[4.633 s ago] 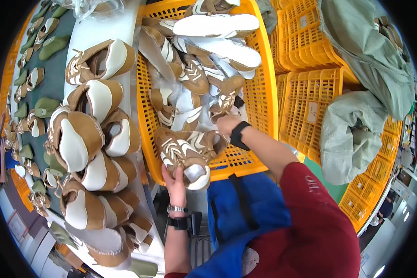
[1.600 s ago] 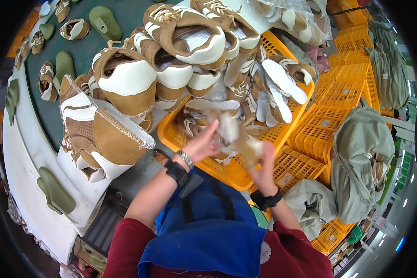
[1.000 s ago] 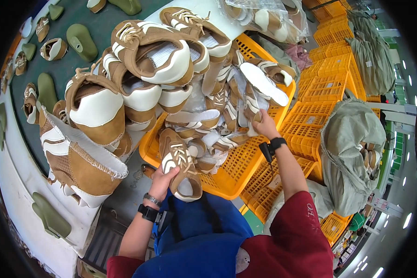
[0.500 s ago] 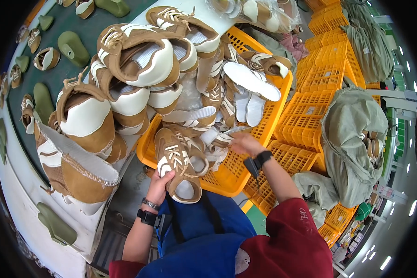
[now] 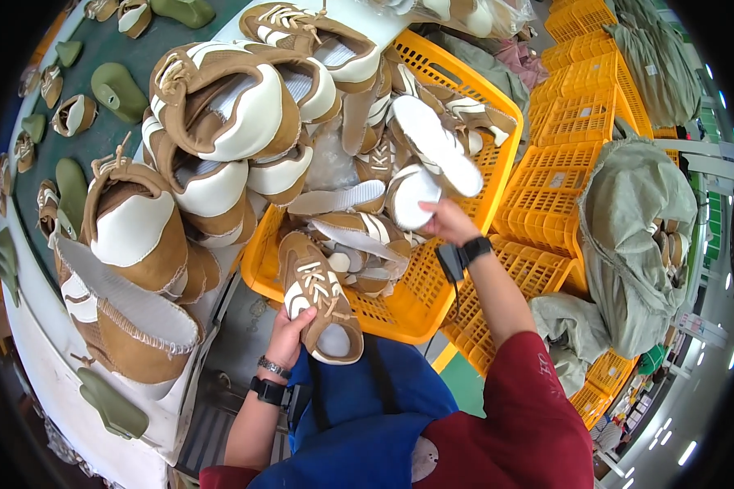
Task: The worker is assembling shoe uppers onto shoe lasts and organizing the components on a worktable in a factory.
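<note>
A brown sneaker with white panels and laces is in my left hand, toe pointing away, its collar opening near me over the blue apron. My left fingers are closed around its side, with the thumb on top. My right hand reaches over the yellow basket, its fingertips closed on the end of a white insole. Beside that insole lies a longer white insole. Several brown and white shoe uppers and grey-lined pieces lie jumbled in the basket.
Brown and white shoes are heaped on the white table edge at the left. Green shoe lasts stand on a dark green surface. Yellow crates are stacked at the right, with a grey-green cloth draped over some.
My right hand has moved away from me and slightly right, from the basket's loose pieces onto a white insole. The sneaker in my left hand has shifted slightly to the right.
</note>
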`<state>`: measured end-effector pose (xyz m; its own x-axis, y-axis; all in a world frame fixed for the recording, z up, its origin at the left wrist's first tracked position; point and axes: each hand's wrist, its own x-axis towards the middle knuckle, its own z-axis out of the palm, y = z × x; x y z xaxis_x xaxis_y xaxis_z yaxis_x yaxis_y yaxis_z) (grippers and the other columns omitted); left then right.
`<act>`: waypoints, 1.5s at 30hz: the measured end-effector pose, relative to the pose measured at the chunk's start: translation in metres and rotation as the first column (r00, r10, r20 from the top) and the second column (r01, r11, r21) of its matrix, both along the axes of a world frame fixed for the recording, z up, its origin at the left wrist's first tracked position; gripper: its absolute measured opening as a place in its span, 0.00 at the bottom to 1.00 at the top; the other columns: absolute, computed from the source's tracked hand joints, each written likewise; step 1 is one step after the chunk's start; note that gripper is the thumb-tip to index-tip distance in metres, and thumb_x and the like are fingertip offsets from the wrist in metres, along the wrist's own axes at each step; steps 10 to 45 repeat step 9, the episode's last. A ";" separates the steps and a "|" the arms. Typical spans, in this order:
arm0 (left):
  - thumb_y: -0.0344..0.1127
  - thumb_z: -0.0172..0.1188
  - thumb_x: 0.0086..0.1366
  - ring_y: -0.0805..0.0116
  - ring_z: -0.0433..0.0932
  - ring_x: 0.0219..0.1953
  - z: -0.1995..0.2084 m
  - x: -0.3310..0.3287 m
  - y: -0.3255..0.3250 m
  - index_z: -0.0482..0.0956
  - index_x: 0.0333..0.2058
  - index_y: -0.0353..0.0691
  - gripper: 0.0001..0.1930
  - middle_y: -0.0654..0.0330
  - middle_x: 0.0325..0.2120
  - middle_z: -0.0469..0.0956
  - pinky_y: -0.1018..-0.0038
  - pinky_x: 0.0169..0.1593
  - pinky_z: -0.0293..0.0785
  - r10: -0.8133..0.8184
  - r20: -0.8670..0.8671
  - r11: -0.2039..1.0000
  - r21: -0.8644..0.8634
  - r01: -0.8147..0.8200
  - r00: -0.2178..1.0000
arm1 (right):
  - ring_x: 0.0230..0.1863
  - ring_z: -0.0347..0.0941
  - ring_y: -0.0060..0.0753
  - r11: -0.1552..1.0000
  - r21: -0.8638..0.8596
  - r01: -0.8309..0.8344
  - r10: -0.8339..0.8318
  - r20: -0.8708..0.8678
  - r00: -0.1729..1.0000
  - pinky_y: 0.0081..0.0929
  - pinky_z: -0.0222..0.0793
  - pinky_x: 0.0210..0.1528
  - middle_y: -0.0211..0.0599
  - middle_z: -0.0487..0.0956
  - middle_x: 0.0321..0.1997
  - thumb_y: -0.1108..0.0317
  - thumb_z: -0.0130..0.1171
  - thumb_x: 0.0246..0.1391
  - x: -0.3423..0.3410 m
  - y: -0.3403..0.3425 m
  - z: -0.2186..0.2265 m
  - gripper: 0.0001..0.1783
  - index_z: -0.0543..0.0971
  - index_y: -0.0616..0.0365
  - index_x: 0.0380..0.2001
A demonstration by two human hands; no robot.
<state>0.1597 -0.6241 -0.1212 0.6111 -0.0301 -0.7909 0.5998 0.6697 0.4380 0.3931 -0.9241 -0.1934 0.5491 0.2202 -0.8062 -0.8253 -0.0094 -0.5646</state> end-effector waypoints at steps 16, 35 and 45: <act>0.36 0.59 0.59 0.69 0.75 0.44 0.000 0.004 0.016 0.68 0.50 0.35 0.22 0.57 0.43 0.76 0.74 0.50 0.69 0.071 -0.065 0.939 -0.332 -0.089 0.995 | 0.53 0.70 0.31 0.950 0.295 0.107 -0.060 -0.165 0.984 0.30 0.66 0.55 0.31 0.74 0.51 0.68 0.57 0.54 -0.115 0.045 0.070 0.21 0.70 0.53 0.51; 0.36 0.59 0.59 0.69 0.75 0.44 0.000 0.004 0.016 0.68 0.50 0.35 0.22 0.57 0.43 0.76 0.74 0.50 0.69 0.071 -0.065 0.939 -0.332 -0.089 0.995 | 0.53 0.70 0.31 0.950 0.295 0.107 -0.060 -0.165 0.984 0.30 0.66 0.55 0.31 0.74 0.51 0.68 0.57 0.54 -0.115 0.045 0.070 0.21 0.70 0.53 0.51; 0.36 0.59 0.59 0.69 0.75 0.44 0.000 0.004 0.016 0.68 0.50 0.35 0.22 0.57 0.43 0.76 0.74 0.50 0.69 0.071 -0.065 0.939 -0.332 -0.089 0.995 | 0.53 0.70 0.31 0.950 0.295 0.107 -0.060 -0.165 0.984 0.30 0.66 0.55 0.31 0.74 0.51 0.68 0.57 0.54 -0.115 0.045 0.070 0.21 0.70 0.53 0.51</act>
